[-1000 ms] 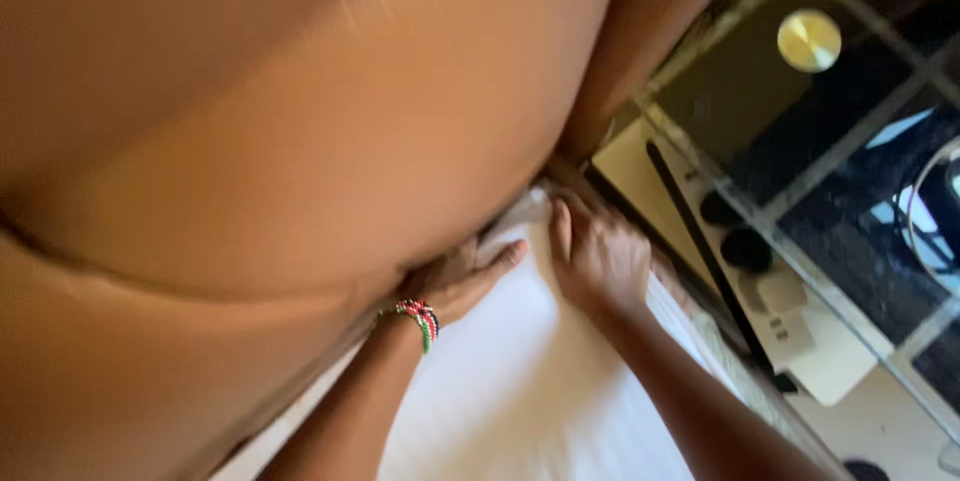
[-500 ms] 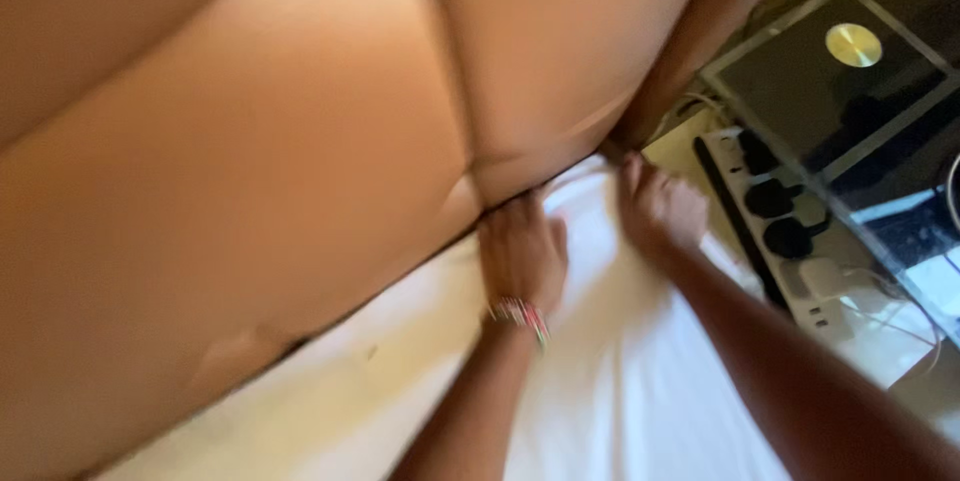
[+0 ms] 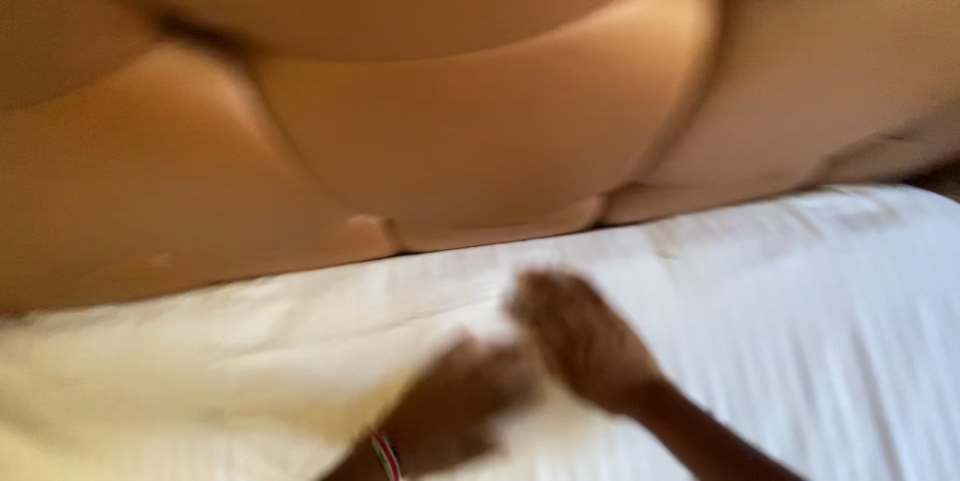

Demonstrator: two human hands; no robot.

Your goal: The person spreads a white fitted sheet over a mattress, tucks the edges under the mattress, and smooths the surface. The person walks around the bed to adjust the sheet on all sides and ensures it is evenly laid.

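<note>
both hands lie palm-down on the white bed sheet (image 3: 760,291), the left hand (image 3: 455,416) with a beaded wristband (image 3: 385,456) beside the right hand (image 3: 580,341), flattening cloth that runs ahead of the fingers to the padded tan headboard (image 3: 480,131); blur hides whether the fingers are spread.

Two bare hands, blurred, left hand (image 3: 455,416) at 6 o'clock of the view, right hand (image 3: 585,341) just toward 2 o'clock from it, both forearms unsleeved, striped beaded bracelet (image 3: 384,456) in red, white and green on the left wrist, no rings discernible
</note>
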